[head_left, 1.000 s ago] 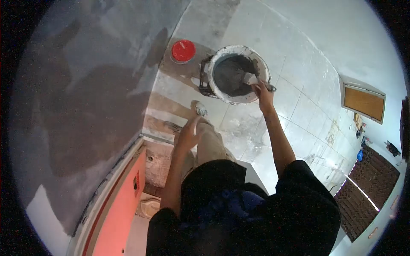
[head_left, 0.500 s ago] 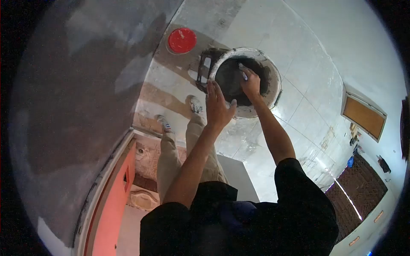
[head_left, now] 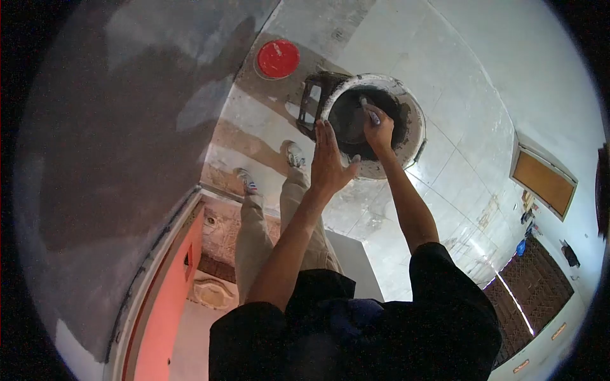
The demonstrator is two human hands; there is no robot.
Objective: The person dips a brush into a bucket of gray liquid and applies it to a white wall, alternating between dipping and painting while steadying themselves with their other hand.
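Observation:
A large pale bucket with a crusted rim holds dark grey wet mix. Over its right part, my right hand is closed around the pale handle of a tool whose far end reaches the mix. My left hand lies against the near left rim of the bucket, fingers stretched and thumb apart, holding nothing. A dark stool stands at the bucket's left side, partly hidden by it.
A red-lidded pail is on the tiled floor beyond the stool. My shoes are left of my left hand. A grey-coated wall rises at the left, and a framed brown panel is at the right.
The bucket, stool and red lid appear slightly farther right as the view shifts. My right hand has moved a little with the tool, whose handle shows more. My left hand remains at the rim.

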